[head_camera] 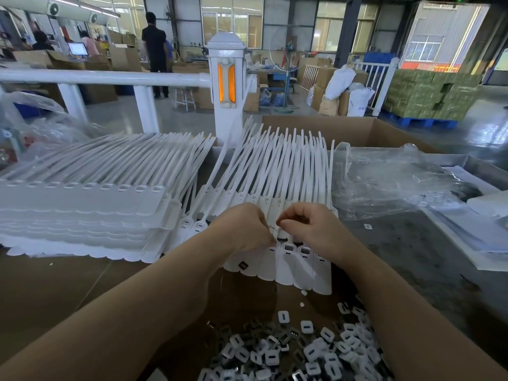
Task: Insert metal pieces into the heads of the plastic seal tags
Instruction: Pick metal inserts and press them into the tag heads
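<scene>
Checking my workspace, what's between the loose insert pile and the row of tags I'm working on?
Head view: mostly bare brown cardboard, with two tiny white bits lying on it.

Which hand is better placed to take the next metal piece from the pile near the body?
Probably the right hand. The pile of pieces lies mostly below the right forearm. The left hand pinches at the heads of the seal tags, so it seems busy steadying them.

Both hands, left point(243, 228) and right point(310, 229), are held with curled fingers over a row of white seal tags point(286, 261); small inserts point(299, 350) are heaped below on the table point(68, 284).
</scene>
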